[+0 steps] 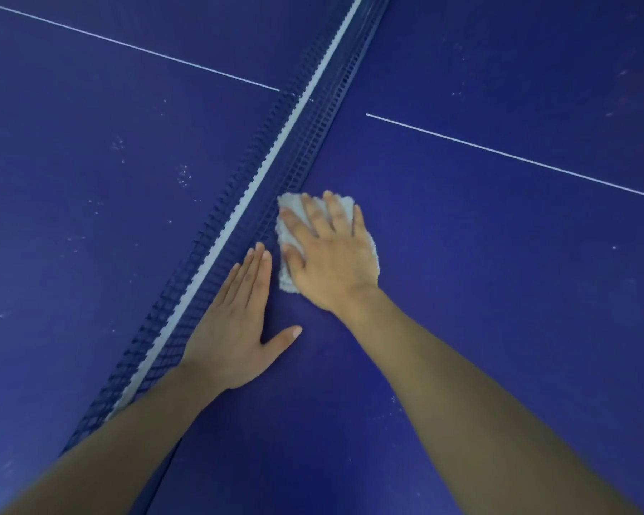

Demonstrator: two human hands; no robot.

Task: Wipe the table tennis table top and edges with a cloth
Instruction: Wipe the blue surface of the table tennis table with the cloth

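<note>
The blue table tennis table top (499, 291) fills the view. A white cloth (287, 211) lies flat on it just right of the net (276, 150). My right hand (331, 262) presses down on the cloth with spread, straight fingers. My left hand (235, 328) rests flat on the table beside the net's foot, fingers straight and together, thumb out, a short way left of the cloth. It holds nothing.
The dark blue net with a white top band runs diagonally from lower left to upper right. A thin white centre line (513, 156) crosses both halves. Pale specks and smudges (183, 176) dot the left half.
</note>
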